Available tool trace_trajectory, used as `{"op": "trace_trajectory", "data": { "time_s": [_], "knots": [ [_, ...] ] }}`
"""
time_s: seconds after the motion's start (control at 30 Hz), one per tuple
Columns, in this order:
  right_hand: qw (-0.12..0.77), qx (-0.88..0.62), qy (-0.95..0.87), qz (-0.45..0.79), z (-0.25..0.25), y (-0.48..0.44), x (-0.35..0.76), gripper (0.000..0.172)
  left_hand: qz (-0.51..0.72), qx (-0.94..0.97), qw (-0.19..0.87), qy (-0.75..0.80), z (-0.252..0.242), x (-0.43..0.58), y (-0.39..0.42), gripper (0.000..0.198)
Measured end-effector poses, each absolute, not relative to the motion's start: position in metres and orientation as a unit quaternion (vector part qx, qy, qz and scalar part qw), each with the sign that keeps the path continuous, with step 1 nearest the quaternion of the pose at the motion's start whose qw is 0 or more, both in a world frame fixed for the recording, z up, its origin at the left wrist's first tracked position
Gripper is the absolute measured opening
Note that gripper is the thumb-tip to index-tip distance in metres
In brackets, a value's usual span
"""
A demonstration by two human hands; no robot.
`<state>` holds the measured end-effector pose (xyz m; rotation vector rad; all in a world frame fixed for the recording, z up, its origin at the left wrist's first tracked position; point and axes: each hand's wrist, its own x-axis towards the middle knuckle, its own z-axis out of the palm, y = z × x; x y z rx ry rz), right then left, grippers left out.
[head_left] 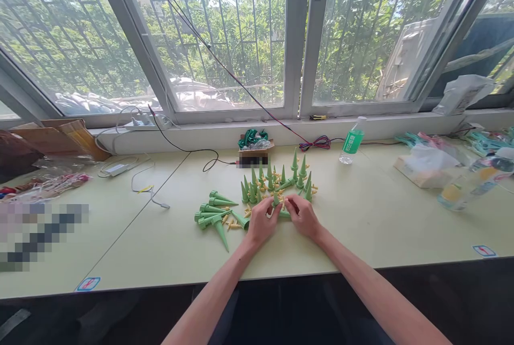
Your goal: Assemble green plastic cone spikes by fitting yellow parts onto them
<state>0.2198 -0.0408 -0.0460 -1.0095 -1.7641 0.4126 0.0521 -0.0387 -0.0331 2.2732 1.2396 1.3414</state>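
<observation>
My left hand [263, 222] is closed around a small green plastic spike [276, 200], point upward. Close beside it, my right hand [303, 217] pinches a small yellow plastic piece [282, 203] at the spike's side; whether the two are joined I cannot tell. Just beyond my hands stand several green spikes [294, 160] with yellow pieces at their sides. To the left lies a loose pile of green spikes [217, 220], with loose yellow pieces [233, 225] next to it. Another green spike [284, 215] lies partly hidden between my hands.
A small cardboard box [257, 151] with green material stands by the window sill. A water bottle [352, 141] is behind to the right, with a tissue box [421, 169] and a larger bottle [461, 189] farther right. Cables [148, 192] lie at left; the table edge [289, 276] runs in front of me.
</observation>
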Motion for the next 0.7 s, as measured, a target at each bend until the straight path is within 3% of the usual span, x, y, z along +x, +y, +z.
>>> {"op": "trace_trajectory", "data": {
  "time_s": [0.3, 0.7],
  "knots": [
    [0.501, -0.407, -0.742, 0.179, -0.0519, -0.0366, 0.2205, 0.021, 0.451, 0.78, 0.111, 0.419, -0.0371, 0.0511, -0.0372, 0.021],
    [0.468, -0.417, -0.766, 0.141, -0.056, -0.0347, 0.2221, 0.034, 0.455, 0.786, 0.133, 0.396, -0.0347, 0.0491, -0.0365, 0.024]
  ]
}}
